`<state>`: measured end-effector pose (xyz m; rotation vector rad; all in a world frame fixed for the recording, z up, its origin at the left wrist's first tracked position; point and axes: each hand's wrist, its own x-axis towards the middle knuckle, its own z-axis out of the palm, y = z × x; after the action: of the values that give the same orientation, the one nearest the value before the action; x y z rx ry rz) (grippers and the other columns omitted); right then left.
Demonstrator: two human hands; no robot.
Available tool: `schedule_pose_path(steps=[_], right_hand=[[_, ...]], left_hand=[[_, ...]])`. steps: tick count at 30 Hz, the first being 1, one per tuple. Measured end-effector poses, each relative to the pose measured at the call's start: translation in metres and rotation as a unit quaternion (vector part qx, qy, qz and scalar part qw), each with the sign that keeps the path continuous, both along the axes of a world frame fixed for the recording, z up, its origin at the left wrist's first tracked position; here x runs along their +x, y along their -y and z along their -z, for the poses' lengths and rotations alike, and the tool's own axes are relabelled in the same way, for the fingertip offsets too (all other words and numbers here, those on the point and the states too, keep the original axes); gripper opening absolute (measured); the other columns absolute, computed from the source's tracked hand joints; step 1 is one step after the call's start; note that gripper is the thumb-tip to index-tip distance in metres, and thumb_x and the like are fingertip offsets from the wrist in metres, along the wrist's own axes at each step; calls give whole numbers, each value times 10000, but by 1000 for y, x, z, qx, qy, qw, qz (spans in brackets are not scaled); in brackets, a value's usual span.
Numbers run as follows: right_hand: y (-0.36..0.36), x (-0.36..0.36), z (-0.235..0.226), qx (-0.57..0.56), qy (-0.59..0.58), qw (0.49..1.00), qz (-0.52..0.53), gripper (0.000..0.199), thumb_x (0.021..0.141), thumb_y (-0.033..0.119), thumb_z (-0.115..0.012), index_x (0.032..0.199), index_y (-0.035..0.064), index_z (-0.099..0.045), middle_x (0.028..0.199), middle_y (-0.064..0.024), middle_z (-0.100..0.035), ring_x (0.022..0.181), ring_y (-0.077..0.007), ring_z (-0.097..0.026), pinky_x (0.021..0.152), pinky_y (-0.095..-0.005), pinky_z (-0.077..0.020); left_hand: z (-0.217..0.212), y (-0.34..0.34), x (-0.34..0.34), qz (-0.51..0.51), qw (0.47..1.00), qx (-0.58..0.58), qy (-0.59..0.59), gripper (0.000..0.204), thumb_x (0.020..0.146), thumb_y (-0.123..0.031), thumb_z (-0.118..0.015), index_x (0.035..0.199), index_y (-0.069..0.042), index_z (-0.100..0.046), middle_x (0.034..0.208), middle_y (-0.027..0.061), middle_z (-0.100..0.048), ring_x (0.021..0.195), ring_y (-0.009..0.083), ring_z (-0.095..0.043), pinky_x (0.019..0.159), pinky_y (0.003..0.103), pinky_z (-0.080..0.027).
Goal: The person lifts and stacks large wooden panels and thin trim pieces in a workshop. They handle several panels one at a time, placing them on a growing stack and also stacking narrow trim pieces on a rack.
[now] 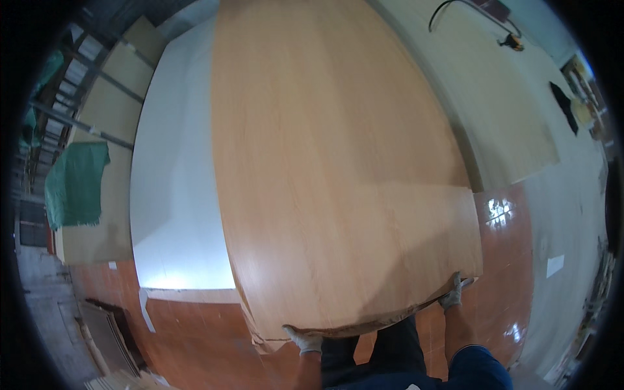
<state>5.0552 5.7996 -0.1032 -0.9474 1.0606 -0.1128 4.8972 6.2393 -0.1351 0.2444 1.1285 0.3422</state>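
A large wood-grain board (pixel 338 169) stretches away from me, its near end in both my hands. Crumpled brown wrapping hangs along this near edge. My left hand (pixel 303 339), in a grey work glove, grips the edge near its left corner, thumb on top and fingers hidden underneath. Close to the right corner, my right hand (pixel 452 296), also gloved, is closed round the edge with its thumb up. Beneath the board's left side lies a shiny white sheet (pixel 179 201), which sticks out to the left.
Pale board stacks stand on the right (pixel 500 123) and far left. A green woven cloth (pixel 78 185) drapes the left stack, beside metal racking. A small orange-and-black tool (pixel 512 43) lies at the back right. Panels (pixel 107 335) lean at lower left above the reddish tiled floor (pixel 195 331).
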Motion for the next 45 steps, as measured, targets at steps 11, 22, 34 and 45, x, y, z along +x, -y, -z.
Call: schedule_pose_path(steps=[11,22,34,45], right_hand=[[64,4,79,62,-63,994,-66,888,771,573,-672,1435,141,-271,1411,-110,-355,1291,-328,-340,1078,-506,-303],[120,-9,158,61,-72,987,-134,918,822,621,-575,1469,108,-174,1482,-129,-254,1347,-351,-260,1100,-533,-237],[90,-17,249,88,-101,987,-90,888,862,642,-484,1484,111,-139,1512,-132,-197,1373,-362,-211,1119,-518,-209],[90,-32,337,138,-79,984,-78,832,851,637,-516,1457,133,-249,1479,-124,-278,1344,-340,-274,1110,-512,-237]], left_hand=[[58,59,3,-89,994,-66,-12,780,806,-700,-500,1395,-196,-412,1456,36,-368,1334,292,-310,1106,524,-235],[135,102,2,-69,992,-81,-74,860,788,-712,-504,1448,-197,-309,1515,72,-248,1379,326,-217,1121,541,-181],[213,77,-15,-35,997,-14,-72,822,816,-702,-468,1437,-181,-330,1481,96,-314,1350,336,-281,1104,544,-229],[270,62,3,-13,977,-1,-213,900,779,-731,-497,1455,-171,-298,1492,119,-284,1357,342,-261,1115,529,-198]])
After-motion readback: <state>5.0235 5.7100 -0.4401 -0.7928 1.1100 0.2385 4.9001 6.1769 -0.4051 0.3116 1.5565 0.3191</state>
